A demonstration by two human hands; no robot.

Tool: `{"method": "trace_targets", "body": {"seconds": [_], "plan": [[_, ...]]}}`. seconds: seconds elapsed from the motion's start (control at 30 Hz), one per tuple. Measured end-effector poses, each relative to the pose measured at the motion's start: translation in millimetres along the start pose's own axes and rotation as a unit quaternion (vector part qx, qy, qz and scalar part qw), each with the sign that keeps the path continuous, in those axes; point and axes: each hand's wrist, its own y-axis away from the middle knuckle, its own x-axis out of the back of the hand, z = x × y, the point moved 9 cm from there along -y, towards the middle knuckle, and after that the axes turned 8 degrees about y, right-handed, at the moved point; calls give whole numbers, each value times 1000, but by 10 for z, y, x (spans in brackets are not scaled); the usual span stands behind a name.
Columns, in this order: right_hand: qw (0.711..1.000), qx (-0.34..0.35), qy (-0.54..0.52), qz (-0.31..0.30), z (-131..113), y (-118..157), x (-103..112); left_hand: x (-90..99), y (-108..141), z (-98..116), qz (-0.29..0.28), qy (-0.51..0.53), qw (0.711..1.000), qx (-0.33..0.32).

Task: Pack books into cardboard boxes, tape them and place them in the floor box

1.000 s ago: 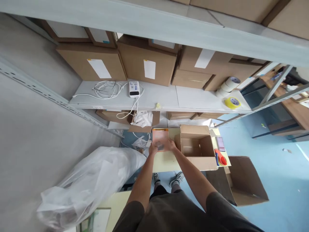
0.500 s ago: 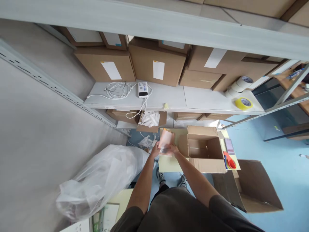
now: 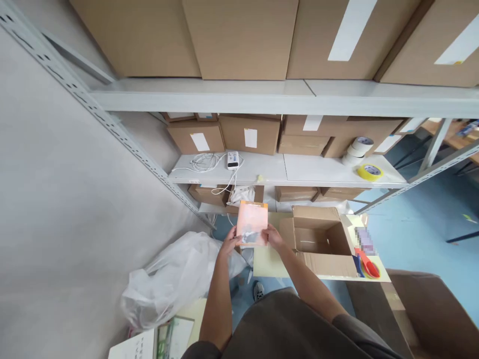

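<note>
A flat pinkish-orange packet or book is held up between both hands, over the left end of a pale yellow table. My left hand grips its lower left edge, and my right hand has hold of its lower right edge. Just right of my right hand stands an open cardboard box with its flaps folded out. I cannot make out what is printed on the item.
Shelves hold closed cartons, a white device with cables and tape rolls. A red scoop lies right of the box. White plastic bags sit at left; a large open carton is at lower right.
The view has shifted, showing more of the upper shelf. Both hands have raised the pinkish item, and its front now shows more squarely.
</note>
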Motion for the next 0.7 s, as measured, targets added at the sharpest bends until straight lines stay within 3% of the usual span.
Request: {"method": "trace_targets", "body": {"seconds": [0.13, 0.23, 0.4, 0.57, 0.7], "plan": [[997, 31, -58, -34, -444, 114, 25, -117, 125, 296, 21, -6, 1000, -9], [998, 38, -49, -32, -704, 274, 334, -508, 158, 418, 8, -18, 1000, -21], [996, 67, -49, 22, -986, 658, 1351, -1548, 106, 335, -43, -19, 999, -3], [994, 75, -25, 73, -1049, 1081, 2438, -2641, 17, 135, -81, -40, 996, -7], [993, 79, -45, 70, -1074, 1272, 3027, -3219, -18, -52, -85, -51, 995, -24]]}}
